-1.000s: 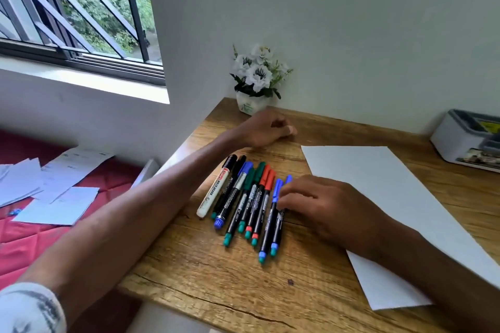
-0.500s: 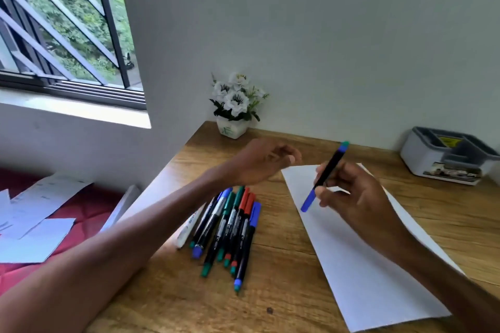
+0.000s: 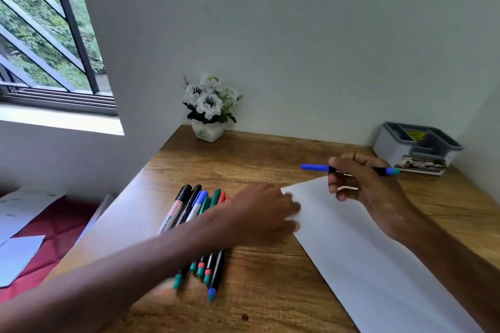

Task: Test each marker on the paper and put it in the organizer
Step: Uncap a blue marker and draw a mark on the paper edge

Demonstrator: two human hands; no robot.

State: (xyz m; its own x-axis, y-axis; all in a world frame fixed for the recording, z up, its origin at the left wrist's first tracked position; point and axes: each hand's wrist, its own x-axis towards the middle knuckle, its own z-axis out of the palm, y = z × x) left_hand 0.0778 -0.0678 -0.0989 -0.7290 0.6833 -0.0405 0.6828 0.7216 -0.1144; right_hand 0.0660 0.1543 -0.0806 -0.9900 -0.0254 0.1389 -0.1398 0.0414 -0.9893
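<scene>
I see the grey plastic compartmented organizer [image 3: 418,147] at the far right corner of the wooden tabletop [image 3: 270,159]; its compartments look dark, with a yellow label inside one, and I can't tell whether any marker is in it. A white square pot of white artificial flowers [image 3: 209,108] stands at the back wall. My right hand [image 3: 362,184] is closed around a black marker with a blue cap [image 3: 349,169], held level above the far end of the white paper sheet [image 3: 378,265]. Half a second ago that marker was tilted steeply, cap end down toward the paper; now it lies horizontal with the cap pointing left. My left hand [image 3: 263,213] has come down from above the tabletop and rests, fingers spread, on the paper's left edge, crossing over the row of loose markers [image 3: 200,230] lying on the tabletop beside the sheet. The leftmost white-barrelled marker reads partly "WHITEBOAR"; the other print is too blurred to read.
</scene>
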